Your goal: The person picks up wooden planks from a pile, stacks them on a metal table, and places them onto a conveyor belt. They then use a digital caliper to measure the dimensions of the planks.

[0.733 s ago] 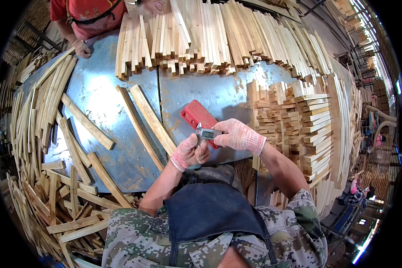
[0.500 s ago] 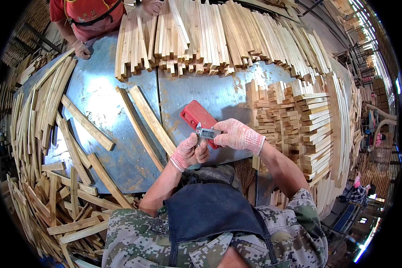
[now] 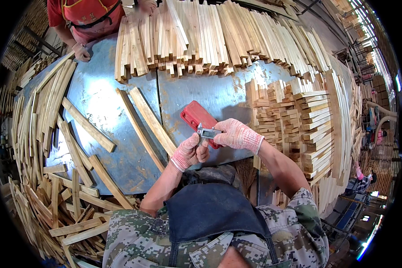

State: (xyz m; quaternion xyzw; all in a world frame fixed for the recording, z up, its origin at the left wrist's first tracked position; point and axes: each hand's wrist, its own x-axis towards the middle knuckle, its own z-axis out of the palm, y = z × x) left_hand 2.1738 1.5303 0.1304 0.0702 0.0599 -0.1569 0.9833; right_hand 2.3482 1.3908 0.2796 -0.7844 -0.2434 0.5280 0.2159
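Note:
A small digital caliper (image 3: 208,133) with a grey display is held between my two gloved hands, above the near edge of the metal table. My right hand (image 3: 237,135) grips its body from the right side. At its jaw end, my left hand (image 3: 190,152) has thumb and fingers closed on the caliper's tip; whether anything sits between the jaws is too small to tell. Just beyond and partly under the caliper lies a red plastic case (image 3: 196,115) on the table. Two wooden strips (image 3: 152,119) lie to the left of the case.
Long wooden strips are stacked along the far side (image 3: 187,35). Another stack of wood (image 3: 308,125) stands at right. Loose strips (image 3: 80,214) are heaped at lower left, more lean at left. A co-worker in a red apron (image 3: 91,20) stands across the metal table (image 3: 102,94).
My hands and the caliper stay almost in place. Across the table, the co-worker's hand has shifted slightly and a strip on the far stack lies differently.

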